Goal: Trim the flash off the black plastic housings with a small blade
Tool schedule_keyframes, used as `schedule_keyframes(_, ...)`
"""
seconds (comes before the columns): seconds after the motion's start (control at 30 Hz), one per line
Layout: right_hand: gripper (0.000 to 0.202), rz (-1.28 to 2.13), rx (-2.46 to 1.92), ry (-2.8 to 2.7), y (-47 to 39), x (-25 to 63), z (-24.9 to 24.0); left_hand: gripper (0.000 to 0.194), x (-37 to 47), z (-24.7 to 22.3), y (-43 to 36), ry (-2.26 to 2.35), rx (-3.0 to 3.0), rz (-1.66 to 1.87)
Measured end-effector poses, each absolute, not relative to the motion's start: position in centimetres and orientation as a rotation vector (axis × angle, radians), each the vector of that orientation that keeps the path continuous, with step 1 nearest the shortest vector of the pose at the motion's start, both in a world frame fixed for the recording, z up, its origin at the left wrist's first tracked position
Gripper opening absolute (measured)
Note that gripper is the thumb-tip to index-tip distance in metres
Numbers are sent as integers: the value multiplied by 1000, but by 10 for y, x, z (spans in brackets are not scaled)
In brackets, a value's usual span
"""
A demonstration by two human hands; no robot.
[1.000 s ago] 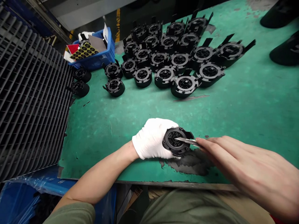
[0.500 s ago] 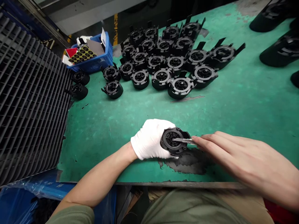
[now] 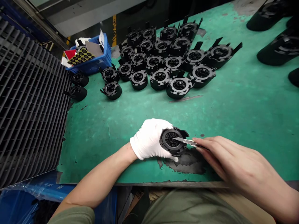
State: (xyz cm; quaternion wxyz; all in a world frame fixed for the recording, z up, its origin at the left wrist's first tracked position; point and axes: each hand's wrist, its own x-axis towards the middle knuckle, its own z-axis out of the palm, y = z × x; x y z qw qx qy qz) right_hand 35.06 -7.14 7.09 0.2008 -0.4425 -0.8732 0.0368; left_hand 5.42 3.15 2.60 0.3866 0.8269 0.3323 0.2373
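Two hands meet near the front edge of the green mat [image 3: 233,102]: the gloved left hand [image 3: 149,138] wraps around a round black part [image 3: 171,140], steadying it on the mat, while the bare right hand [image 3: 231,163] pinches slim metal tweezers [image 3: 187,142], tips touching the part's centre. Rows of matching black parts [image 3: 168,59] sit well beyond, beside a blue bin [image 3: 93,63].

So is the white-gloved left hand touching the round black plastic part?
Touching: the head view shows the left hand wrapped around the round black plastic part.
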Motion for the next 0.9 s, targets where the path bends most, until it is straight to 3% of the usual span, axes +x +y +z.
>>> schedule_keyframes(0.13,28,66,-1215,-2506,-70,350,74,85,56,33,33,826,2094,507)
schedule_keyframes(0.3,53,6,-1190,-2568,-69,357,81,82,58,40,33,833,2075,495)
schedule_keyframes(0.5,51,46,-1155,-2592,-64,361,86,76,57,44,34,805,2086,470)
schedule_keyframes(0.63,59,-14,-1102,-2611,-59,352,92,79,56,39,34,814,2087,487)
schedule_keyframes(0.77,52,-61,-1029,-2658,-54,350,89,93,55,31,33,840,2096,530)
schedule_keyframes(0.9,34,-65,-1011,-2581,-53,358,84,83,56,32,33,818,2096,479)
